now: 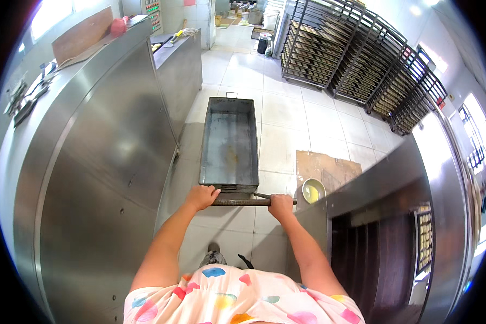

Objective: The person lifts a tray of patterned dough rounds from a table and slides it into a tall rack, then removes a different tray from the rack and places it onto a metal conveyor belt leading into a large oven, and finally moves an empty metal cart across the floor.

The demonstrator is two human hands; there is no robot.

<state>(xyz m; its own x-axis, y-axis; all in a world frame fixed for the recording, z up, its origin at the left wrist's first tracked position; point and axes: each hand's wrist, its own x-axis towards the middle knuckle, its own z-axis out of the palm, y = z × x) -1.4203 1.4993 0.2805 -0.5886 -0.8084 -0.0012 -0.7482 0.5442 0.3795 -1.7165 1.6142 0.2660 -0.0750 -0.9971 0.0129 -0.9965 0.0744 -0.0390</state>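
In front of me on the floor stands a long, deep rectangular metal bin (229,141) with a yellowish stain on its bottom, at the near end of which runs a brown push bar (241,202). My left hand (202,197) is closed round the left end of this bar, close to the bin's near left corner. Toward the right end of the bar, the fingers of my right hand (281,206) are wrapped round it. Whatever carries the bin underneath is hidden.
A tall stainless steel cabinet (97,200) flanks me on the left. On the right is an open steel unit (380,248) with a tray of pale pieces (424,240). A bowl with yellow contents (313,190) stands on a brown board (329,164). Loaded tray racks (321,46) line the back right.
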